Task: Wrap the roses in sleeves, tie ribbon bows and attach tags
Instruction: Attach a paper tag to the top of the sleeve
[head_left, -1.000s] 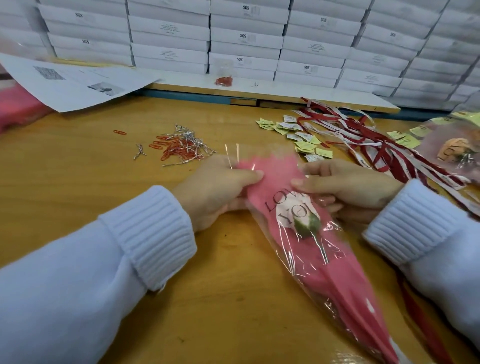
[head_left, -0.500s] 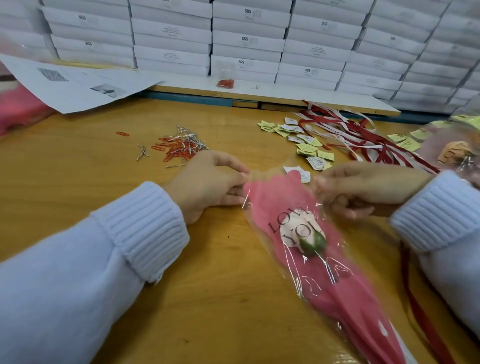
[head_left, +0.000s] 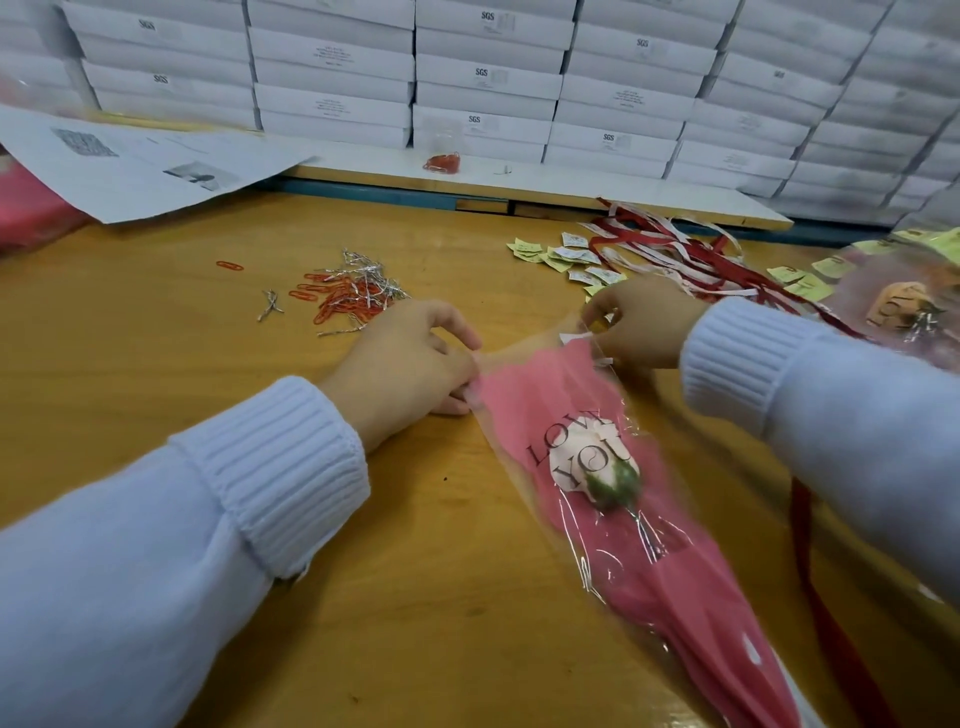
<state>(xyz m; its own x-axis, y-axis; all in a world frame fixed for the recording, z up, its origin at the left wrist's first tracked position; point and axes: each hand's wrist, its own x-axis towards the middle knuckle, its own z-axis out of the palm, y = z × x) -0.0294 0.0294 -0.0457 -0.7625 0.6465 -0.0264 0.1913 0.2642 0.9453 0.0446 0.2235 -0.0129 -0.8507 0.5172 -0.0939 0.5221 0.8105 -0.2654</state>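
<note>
With the rose (head_left: 597, 467) lying sleeved (head_left: 550, 400) on the bench (head_left: 415, 545), your left hand (head_left: 415, 364) and right hand (head_left: 644, 322) each pinch a mouth corner, so you're likely finishing the wrap; next gather that mouth for a ribbon (head_left: 691, 249).
</note>
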